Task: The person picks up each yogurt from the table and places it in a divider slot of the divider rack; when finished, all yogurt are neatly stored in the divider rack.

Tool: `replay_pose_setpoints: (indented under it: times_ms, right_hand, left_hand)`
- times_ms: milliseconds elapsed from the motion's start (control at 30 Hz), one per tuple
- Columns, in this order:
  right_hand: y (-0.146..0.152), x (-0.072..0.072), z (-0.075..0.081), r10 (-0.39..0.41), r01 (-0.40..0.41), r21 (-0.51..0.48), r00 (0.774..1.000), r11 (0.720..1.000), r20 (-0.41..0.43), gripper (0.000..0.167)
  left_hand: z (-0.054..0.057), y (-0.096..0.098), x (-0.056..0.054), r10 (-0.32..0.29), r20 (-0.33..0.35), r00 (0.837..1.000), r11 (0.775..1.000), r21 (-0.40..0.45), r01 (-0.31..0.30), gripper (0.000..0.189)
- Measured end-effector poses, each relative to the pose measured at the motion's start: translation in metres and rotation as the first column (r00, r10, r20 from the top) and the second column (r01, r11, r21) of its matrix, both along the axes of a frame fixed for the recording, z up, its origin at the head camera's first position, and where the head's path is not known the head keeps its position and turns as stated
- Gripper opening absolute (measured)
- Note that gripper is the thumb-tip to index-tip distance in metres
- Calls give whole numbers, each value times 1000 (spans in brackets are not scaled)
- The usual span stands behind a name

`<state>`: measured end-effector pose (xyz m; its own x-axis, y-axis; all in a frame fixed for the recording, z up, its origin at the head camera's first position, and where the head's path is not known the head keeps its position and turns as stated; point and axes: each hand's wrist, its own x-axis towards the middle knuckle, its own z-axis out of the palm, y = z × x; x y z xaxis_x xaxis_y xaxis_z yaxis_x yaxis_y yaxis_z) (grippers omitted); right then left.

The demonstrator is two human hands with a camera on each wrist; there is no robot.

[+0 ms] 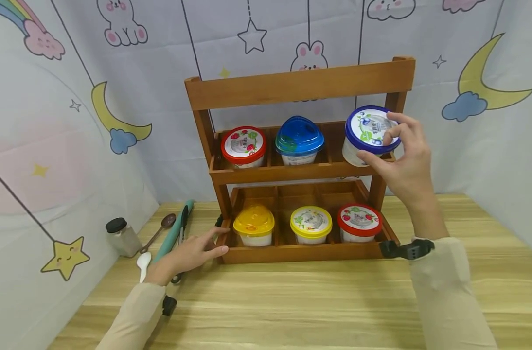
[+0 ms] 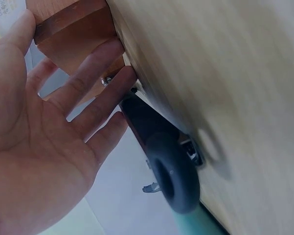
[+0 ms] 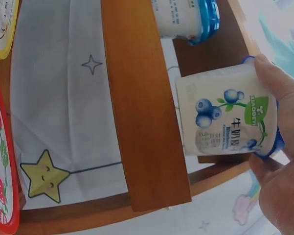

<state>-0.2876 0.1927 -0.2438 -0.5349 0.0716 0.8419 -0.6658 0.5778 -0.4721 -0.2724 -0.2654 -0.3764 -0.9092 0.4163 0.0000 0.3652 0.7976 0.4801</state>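
My right hand [image 1: 409,163] pinches the lid edge of a white blueberry snack cup [image 1: 365,127] with a dark blue lid, thumb and fingers on opposite sides. The cup tilts at the right compartment of the upper tier of a two-tier wooden rack [image 1: 301,92]. In the right wrist view, blueberries are printed on the cup's side [image 3: 220,115], close to the rack's front rail [image 3: 137,107]. My left hand [image 1: 189,253] has its fingers extended at the rack's lower left corner. Its palm [image 2: 49,142] shows bare in the left wrist view.
The upper tier also holds a red-lidded cup [image 1: 244,145] and a blue-domed cup [image 1: 299,138]. Below sit a yellow-domed cup [image 1: 254,223], a yellow-lidded cup [image 1: 311,222] and a red-lidded cup [image 1: 360,221]. Tongs [image 1: 183,226], spoons and a black-capped jar [image 1: 122,237] lie left.
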Motion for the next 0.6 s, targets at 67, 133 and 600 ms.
replay_pose_setpoints:
  times_ms: [67, 133, 600]
  right_hand:
    - [0, -1, 0, -1, 1, -8, 1000, 1000, -2, 39]
    - [0, -3, -1, -2, 2, -12, 1000, 1000, -4, 39]
    - [-1, -13, -6, -7, 7, 13, 1000, 1000, -18, 32]
  left_hand:
    - [0, -1, 0, 2, -5, 1000, 1000, -5, -2, 59]
    - [0, -1, 0, 0, -4, 1000, 1000, -6, 0, 59]
    - [2, 1, 1, 6, 12, 1000, 1000, -11, -6, 60]
